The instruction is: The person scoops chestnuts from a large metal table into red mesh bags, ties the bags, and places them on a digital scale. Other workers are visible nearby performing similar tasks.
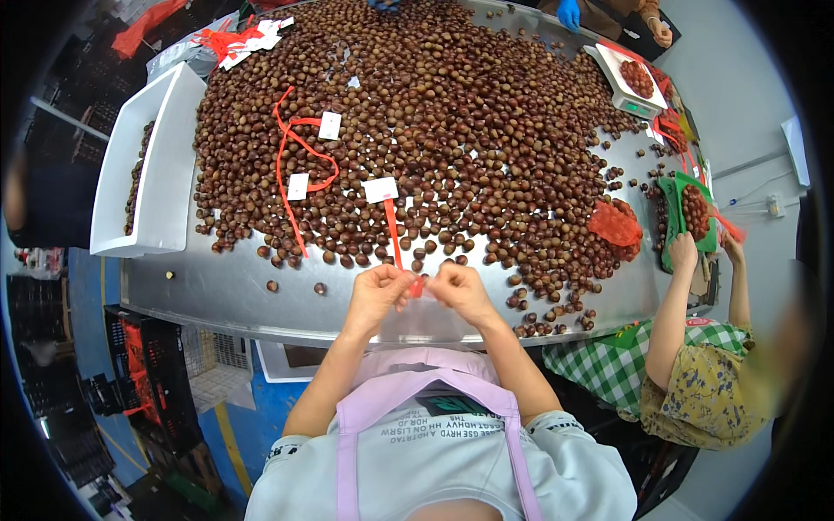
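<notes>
A flat red mesh net strip [393,233] with a white tag [380,190] at its far end runs toward me over the chestnuts [417,117]. My left hand [381,294] pinches the near end of this strip between thumb and fingers. Opposite it, my right hand [461,293], slightly blurred, has its fingertips closed at the same end, where a short bit of red mesh shows between the hands. Both hands are above the front edge of the metal table [228,280]. Further left, two more red net strips [281,163] with white tags lie on the chestnuts.
A white foam box [172,156] holding chestnuts stands at left. Tagged red nets [234,42] are piled behind it. At right are a filled net [616,229], a digital scale [635,84] bearing another, and a co-worker's hands [683,253] at a green scoop [671,208]. A blue-gloved hand [568,14] shows across the table.
</notes>
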{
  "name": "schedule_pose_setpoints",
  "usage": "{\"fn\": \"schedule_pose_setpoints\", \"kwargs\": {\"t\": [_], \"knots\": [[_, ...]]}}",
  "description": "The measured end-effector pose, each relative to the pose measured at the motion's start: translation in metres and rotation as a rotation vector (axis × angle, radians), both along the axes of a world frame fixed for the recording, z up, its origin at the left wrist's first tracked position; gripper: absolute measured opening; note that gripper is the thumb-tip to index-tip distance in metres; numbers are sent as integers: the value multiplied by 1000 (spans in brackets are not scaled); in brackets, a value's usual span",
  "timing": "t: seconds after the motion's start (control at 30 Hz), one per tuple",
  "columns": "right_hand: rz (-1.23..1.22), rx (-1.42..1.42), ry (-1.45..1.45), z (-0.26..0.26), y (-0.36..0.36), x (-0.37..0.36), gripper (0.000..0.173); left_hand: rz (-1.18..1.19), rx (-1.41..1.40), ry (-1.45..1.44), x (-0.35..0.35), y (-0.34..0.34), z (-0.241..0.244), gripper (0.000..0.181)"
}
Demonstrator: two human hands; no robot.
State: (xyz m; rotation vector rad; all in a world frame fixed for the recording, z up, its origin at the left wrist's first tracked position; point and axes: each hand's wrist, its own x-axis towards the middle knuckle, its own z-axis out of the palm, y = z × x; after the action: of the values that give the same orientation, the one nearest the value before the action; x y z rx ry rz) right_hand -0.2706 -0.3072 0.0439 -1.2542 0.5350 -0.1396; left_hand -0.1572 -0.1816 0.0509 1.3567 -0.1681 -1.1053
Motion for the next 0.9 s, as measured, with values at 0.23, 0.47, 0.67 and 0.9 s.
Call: {"fn": "schedule_pose_setpoints", "kwargs": {"t": [0.23,0.47,0.67,0.9], "knots": [[-441,406,-118,-6,-5,5,22,-219,-31,-44,-7,0,-10,14],[-599,155,-75,-13,10,17,29,60,-312,57,-11,-9,-9,11],[-212,116,-75,-3,10,13,30,168,-248,20,-9,-7,-10,10],[92,-2,168,6,-1,11,11,250,-349,245,1,0,-3,9]]}}
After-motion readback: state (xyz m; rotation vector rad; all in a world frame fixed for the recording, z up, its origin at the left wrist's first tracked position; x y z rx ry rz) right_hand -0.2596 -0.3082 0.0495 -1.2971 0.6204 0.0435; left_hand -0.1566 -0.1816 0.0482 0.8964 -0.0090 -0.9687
